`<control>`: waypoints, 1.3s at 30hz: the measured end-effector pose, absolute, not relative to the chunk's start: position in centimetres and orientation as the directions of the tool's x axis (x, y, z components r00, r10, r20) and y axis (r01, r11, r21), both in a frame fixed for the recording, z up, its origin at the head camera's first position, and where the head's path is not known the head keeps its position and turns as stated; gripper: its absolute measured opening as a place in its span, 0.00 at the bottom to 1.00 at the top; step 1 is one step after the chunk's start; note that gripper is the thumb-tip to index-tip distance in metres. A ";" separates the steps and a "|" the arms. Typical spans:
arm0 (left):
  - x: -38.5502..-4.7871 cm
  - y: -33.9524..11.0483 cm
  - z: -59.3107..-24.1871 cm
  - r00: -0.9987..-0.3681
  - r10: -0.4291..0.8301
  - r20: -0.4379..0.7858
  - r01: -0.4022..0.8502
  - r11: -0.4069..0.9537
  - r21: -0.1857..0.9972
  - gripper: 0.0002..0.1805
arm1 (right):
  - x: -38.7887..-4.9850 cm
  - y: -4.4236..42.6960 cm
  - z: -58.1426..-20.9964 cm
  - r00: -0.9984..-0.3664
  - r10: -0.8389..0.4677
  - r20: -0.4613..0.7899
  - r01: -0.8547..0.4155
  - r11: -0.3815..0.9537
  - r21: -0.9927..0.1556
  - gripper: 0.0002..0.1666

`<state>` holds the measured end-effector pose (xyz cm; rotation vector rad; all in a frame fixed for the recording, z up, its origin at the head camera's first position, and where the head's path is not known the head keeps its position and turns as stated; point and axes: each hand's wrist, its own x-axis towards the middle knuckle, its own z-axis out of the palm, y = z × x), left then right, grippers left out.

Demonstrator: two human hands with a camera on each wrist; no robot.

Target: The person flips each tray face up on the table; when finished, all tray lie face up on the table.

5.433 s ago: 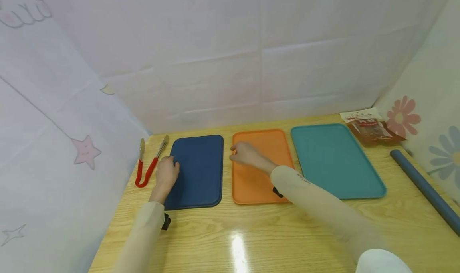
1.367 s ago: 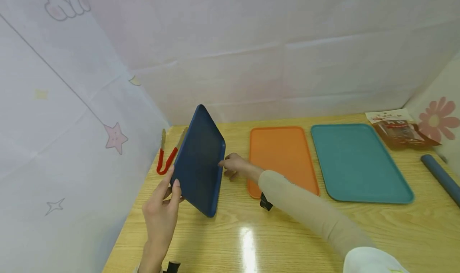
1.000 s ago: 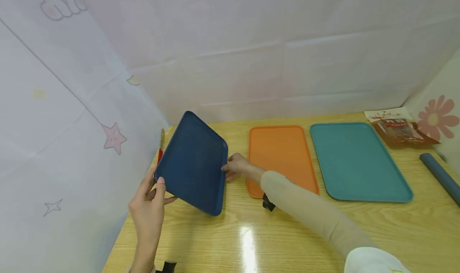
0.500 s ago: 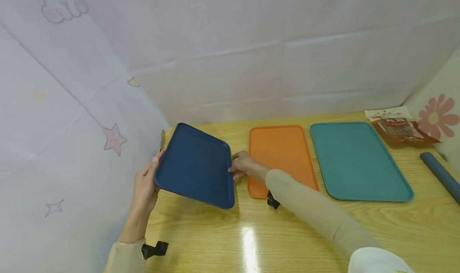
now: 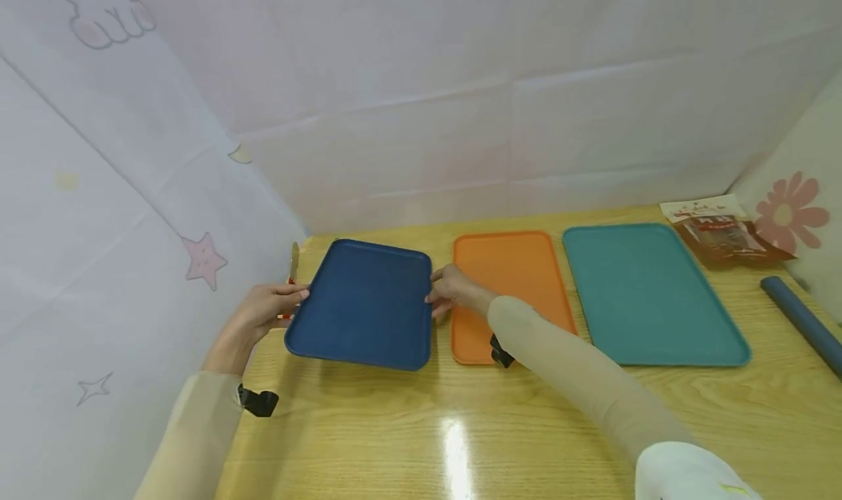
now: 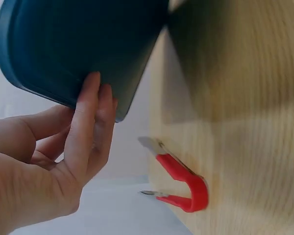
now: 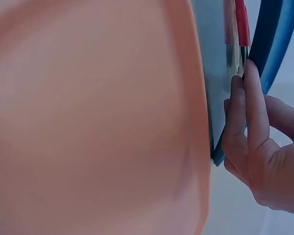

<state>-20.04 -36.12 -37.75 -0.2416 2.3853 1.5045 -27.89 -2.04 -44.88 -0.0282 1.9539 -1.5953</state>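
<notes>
A dark blue tray [image 5: 368, 302] is held tilted above the table, its left side raised off the wood. My left hand [image 5: 259, 313] grips its left edge, thumb on the rim and fingers spread on the underside, as the left wrist view shows. At the tray's right edge my right hand [image 5: 454, 289] pinches the rim, with fingers beneath it in the right wrist view. Red-handled tongs [image 6: 186, 183] lie on the table below the tray's left side; in the head view the tray and left hand cover most of them.
An orange tray [image 5: 513, 266] lies flat just right of the blue one, under my right wrist. Farther right are a teal tray [image 5: 658, 295], a brown food packet [image 5: 726, 237] and a grey-blue rod [image 5: 802, 324]. Cloth-covered walls [image 5: 408, 120] stand behind and at both sides.
Both hands have taken hold of the blue tray, which was lying flat at first. It was lifted steeply on its left side and has since tipped down toward level, its face upward.
</notes>
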 end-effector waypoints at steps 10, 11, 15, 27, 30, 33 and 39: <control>-22.2 -35.7 -40.7 -0.940 -0.062 -0.336 -0.312 0.554 0.772 0.24 | -29.2 -2.5 -44.6 -0.826 -0.369 -0.426 0.348 0.259 -0.901 0.42; -22.4 -35.6 -41.0 -0.943 -0.080 -0.323 -0.310 0.562 0.766 0.23 | -29.3 -2.5 -44.6 -0.827 -0.369 -0.425 0.346 0.262 -0.901 0.42; -22.4 -34.9 -42.3 -0.956 -0.100 -0.277 -0.279 0.612 0.740 0.20 | -29.5 -2.6 -44.6 -0.831 -0.365 -0.420 0.332 0.281 -0.901 0.43; -22.8 -33.6 -44.8 -0.969 -0.125 -0.211 -0.242 0.638 0.731 0.18 | -29.4 -2.7 -45.0 -0.879 -0.307 -0.364 0.239 0.378 -0.895 0.40; -22.9 -33.5 -45.1 -0.972 -0.127 -0.198 -0.233 0.646 0.727 0.18 | -29.3 -2.8 -45.2 -0.888 -0.311 -0.338 0.192 0.418 -0.888 0.40; -22.9 -33.4 -45.5 -0.974 -0.143 -0.178 -0.228 0.666 0.711 0.18 | -29.3 -3.0 -45.4 -0.894 -0.318 -0.315 0.141 0.468 -0.872 0.39; -23.0 -33.3 -46.4 -0.983 -0.137 -0.120 -0.182 0.777 0.603 0.18 | -29.7 -3.6 -45.7 -0.903 -0.296 -0.311 0.069 0.615 -0.786 0.30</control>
